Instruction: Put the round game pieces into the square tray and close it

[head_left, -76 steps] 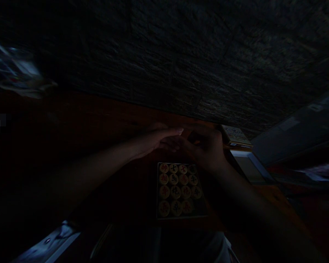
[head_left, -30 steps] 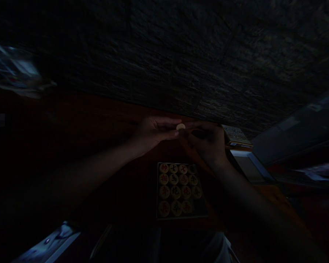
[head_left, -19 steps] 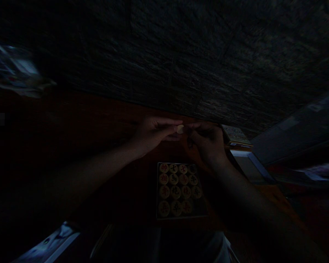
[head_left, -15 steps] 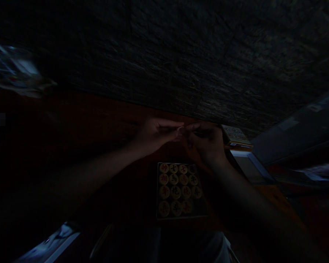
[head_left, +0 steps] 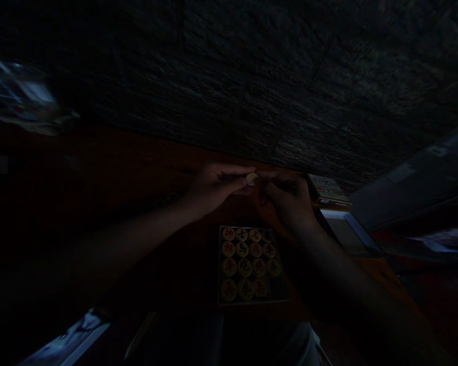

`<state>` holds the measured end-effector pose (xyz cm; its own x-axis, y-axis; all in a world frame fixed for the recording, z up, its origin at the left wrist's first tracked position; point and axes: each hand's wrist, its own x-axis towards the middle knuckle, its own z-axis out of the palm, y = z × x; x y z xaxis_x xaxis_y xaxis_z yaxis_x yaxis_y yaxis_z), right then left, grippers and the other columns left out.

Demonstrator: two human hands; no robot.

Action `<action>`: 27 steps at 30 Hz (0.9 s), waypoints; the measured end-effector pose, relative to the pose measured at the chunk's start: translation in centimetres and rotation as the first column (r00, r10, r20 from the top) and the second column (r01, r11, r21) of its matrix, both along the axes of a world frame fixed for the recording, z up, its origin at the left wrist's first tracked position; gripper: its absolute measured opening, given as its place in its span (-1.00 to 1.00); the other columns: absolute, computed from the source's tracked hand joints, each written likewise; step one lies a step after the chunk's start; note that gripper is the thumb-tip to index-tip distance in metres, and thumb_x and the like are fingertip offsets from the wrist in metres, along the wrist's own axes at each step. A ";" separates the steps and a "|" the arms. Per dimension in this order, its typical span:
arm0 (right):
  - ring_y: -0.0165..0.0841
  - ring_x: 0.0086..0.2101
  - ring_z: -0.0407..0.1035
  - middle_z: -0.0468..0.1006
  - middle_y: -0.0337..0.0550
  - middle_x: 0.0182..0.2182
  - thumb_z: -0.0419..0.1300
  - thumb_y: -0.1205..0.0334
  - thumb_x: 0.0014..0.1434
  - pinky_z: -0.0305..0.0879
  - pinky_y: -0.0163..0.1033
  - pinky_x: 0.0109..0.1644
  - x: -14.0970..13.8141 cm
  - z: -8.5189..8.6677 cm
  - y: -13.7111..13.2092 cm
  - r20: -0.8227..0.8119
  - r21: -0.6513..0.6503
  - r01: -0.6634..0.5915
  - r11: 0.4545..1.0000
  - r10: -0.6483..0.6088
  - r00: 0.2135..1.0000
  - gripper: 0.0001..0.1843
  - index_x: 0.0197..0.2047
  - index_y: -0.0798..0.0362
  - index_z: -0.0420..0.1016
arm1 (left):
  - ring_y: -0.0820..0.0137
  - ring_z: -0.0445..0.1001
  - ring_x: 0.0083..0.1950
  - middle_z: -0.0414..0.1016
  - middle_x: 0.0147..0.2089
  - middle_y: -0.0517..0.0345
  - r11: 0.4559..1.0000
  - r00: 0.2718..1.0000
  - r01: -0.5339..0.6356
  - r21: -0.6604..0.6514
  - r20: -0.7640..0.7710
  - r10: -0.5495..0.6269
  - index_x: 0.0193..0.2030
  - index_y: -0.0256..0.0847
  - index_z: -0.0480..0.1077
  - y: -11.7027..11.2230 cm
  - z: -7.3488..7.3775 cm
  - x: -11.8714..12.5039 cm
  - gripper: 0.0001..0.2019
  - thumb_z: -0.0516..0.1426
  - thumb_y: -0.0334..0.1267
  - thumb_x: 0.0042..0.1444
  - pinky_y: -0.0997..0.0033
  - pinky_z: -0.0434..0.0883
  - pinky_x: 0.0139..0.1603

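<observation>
A pale round Chinese chess piece (head_left: 251, 179) is pinched between my two hands above the dark wooden table (head_left: 137, 157). My left hand (head_left: 217, 185) grips it from the left with thumb and fingers. From the right, my right hand (head_left: 288, 195) has its thumb and fingertips closed at the piece's edge. Below them lies an open square box (head_left: 254, 303) with rows of round Chinese chess pieces (head_left: 242, 249), marked in red and black characters. Its bottom right corner holds no visible piece, and the top right spot is too dark to read.
A rough stone wall (head_left: 229, 91) rises behind the table. To the right lie a patterned box (head_left: 330, 188) and a shallow tray-like lid (head_left: 345, 231). At far left stands a clear container (head_left: 36, 96) on a light base. A bright, screen-like object (head_left: 70, 338) shows at lower left.
The chess piece has turned between my fingers, so its pale flat face now shows more. Both hands stay almost in place; the box of pieces has not moved.
</observation>
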<state>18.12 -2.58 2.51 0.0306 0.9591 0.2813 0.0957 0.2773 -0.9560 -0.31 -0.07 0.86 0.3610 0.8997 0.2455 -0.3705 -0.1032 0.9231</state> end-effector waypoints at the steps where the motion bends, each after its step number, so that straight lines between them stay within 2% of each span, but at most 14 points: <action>1: -0.48 -0.60 0.36 0.66 -0.22 -0.51 0.58 0.08 -0.04 0.34 -0.35 -0.53 0.0 -0.1 0.0 -0.008 0.000 -0.008 1.000 0.008 1.000 -0.69 -0.26 0.06 0.76 | 0.15 0.71 0.04 0.72 0.09 -0.08 1.000 1.000 -0.004 -0.002 0.012 0.004 -0.02 -0.23 0.70 0.0 0.0 0.0 -0.62 0.49 -0.12 0.04 0.06 0.64 0.16; 4: -0.48 -0.57 0.39 0.70 -0.20 -0.44 0.60 0.12 -0.07 0.35 -0.36 -0.52 0.1 -0.1 0.1 -0.012 0.002 -0.037 0.999 0.037 0.999 -0.68 -0.25 0.05 0.76 | 0.13 0.71 0.06 0.71 0.10 -0.09 1.000 1.000 -0.015 0.017 -0.006 0.015 -0.02 -0.24 0.70 -0.1 0.1 0.0 -0.61 0.48 -0.11 0.05 0.05 0.64 0.16; 9: -0.43 -0.51 0.47 0.72 -0.15 -0.41 0.62 0.11 -0.08 0.37 -0.37 -0.51 0.1 -0.1 0.0 -0.012 0.014 -0.076 0.997 0.076 0.997 -0.68 -0.29 0.07 0.74 | 0.14 0.72 0.05 0.74 0.05 -0.05 0.991 0.987 -0.055 0.123 -0.143 0.072 -0.02 -0.21 0.70 -0.3 0.4 -0.1 -0.62 0.49 -0.12 0.04 0.13 0.63 0.15; 13: -0.45 -0.58 0.39 0.70 -0.16 -0.46 0.63 0.03 -0.08 0.34 -0.35 -0.55 -0.1 -0.1 -0.2 0.000 0.025 -0.056 0.998 0.056 0.998 -0.66 -0.35 0.06 0.71 | 0.17 0.71 0.07 0.74 0.05 -0.03 0.975 0.981 -0.052 0.214 -0.170 0.089 -0.03 -0.19 0.71 -0.4 0.2 -0.1 -0.67 0.47 -0.17 0.07 0.20 0.61 0.16; 17: -0.47 -0.62 0.35 0.67 -0.18 -0.52 0.64 -0.02 -0.11 0.30 -0.36 -0.57 -0.4 0.0 -0.4 0.023 0.030 -0.016 0.999 0.015 1.000 -0.62 -0.42 0.06 0.68 | 0.18 0.72 0.04 0.75 0.02 -0.03 0.969 0.979 -0.053 0.241 -0.180 0.098 -0.05 -0.19 0.71 -0.3 -0.1 0.0 -0.69 0.47 -0.18 0.06 0.23 0.61 0.13; 20: -0.46 -0.62 0.35 0.63 -0.19 -0.55 0.61 -0.08 -0.07 0.29 -0.35 -0.57 -0.4 0.2 -0.5 0.048 0.022 0.004 1.000 -0.005 0.999 -0.61 -0.43 0.06 0.69 | 0.18 0.72 0.02 0.75 0.00 0.00 0.975 0.980 -0.059 0.216 -0.174 0.098 -0.06 -0.18 0.71 -0.2 -0.2 0.0 -0.68 0.48 -0.16 0.04 0.22 0.62 0.12; 24: -0.46 -0.63 0.34 0.57 -0.22 -0.60 0.55 -0.10 0.03 0.27 -0.35 -0.56 -0.3 0.4 -0.5 0.064 0.040 -0.009 0.999 0.006 0.998 -0.62 -0.41 0.06 0.71 | 0.20 0.73 -0.09 0.75 -0.02 -0.02 0.997 0.994 -0.042 0.063 -0.098 0.048 -0.05 -0.21 0.71 -0.3 0.1 0.0 -0.65 0.46 -0.07 0.08 0.14 0.67 0.05; 27: -0.47 -0.61 0.35 0.59 -0.23 -0.58 0.58 -0.04 0.01 0.29 -0.37 -0.55 -0.2 0.3 -0.4 0.033 0.038 -0.015 0.999 0.014 0.999 -0.66 -0.35 0.06 0.74 | 0.21 0.73 -0.08 0.75 0.00 -0.03 1.000 0.999 -0.021 -0.010 -0.035 0.020 -0.06 -0.22 0.71 -0.3 0.3 0.0 -0.66 0.47 -0.10 0.07 0.11 0.67 0.09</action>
